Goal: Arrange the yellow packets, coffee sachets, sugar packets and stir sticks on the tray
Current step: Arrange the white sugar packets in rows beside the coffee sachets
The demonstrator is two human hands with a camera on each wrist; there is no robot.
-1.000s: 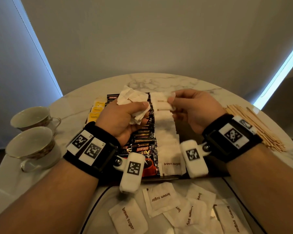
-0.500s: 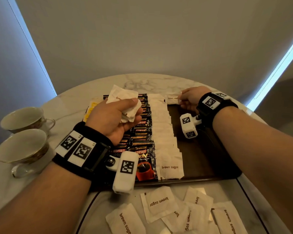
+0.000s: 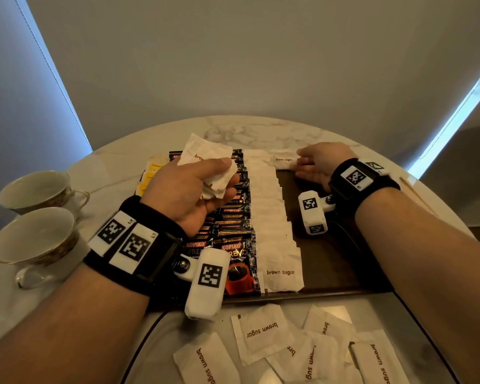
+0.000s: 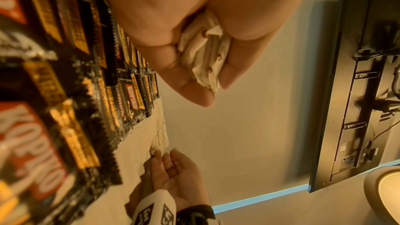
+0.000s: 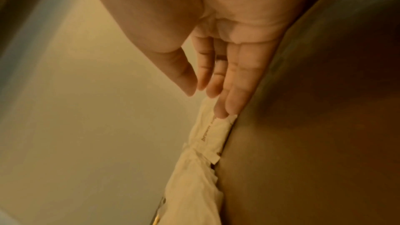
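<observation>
My left hand (image 3: 227,173) hovers over the coffee sachets (image 3: 233,214) and grips a crumpled bunch of white sugar packets (image 3: 205,156), also seen as the bunch of sugar packets (image 4: 203,54) between thumb and fingers. A dark tray (image 3: 333,259) carries yellow packets (image 3: 150,176), a column of black coffee sachets and a column of sugar packets (image 3: 272,225). My right hand (image 3: 298,164) lies at the tray's far edge, its straight fingers (image 5: 229,95) resting on one sugar packet (image 3: 283,159) that heads a second column. A sliver of stir sticks (image 3: 414,194) shows beyond my right forearm.
Two teacups (image 3: 34,239) stand on the marble table (image 3: 261,128) at the left. Several loose brown sugar packets (image 3: 261,331) lie in front of the tray's near edge. The tray's right half is bare wood.
My right hand carried a sugar packet away from the left hand to the tray's far edge, right of the sugar column, laid it down, and its fingers straightened. The left hand barely moved.
</observation>
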